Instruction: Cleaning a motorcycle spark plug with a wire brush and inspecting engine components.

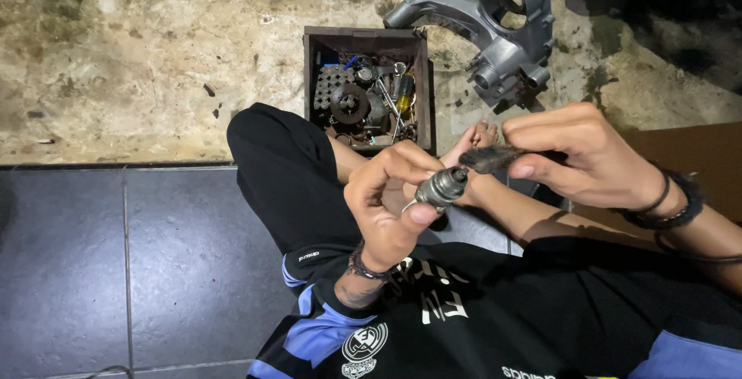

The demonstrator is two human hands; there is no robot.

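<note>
Directly below the open parts box (313, 78), over the seated person's lap, both hands meet on one small job. Left hand (386, 201) has its grip closed around a small grey metal cylinder part (442, 187), pinched between thumb and fingers with one end tilted up toward the right. Right hand (587, 155) has its grip closed on a dark, grimy brush-like tool (491, 159), the tip touching the upper end of the cylinder part. Box holds a dark gear, sockets, and a yellow-handled screwdriver, sitting on rough concrete floor (116, 54). Right of the box lies a grey cast-metal engine casing (502, 31), well apart from the hands. Below the box the floor changes to dark tiles (116, 271). Judgement: cleaning appears in hand; done well, the left hand should hold the part firmly and turn it a little at a time, while the tool works in short strokes at the end, keeping debris falling away from the box
</note>
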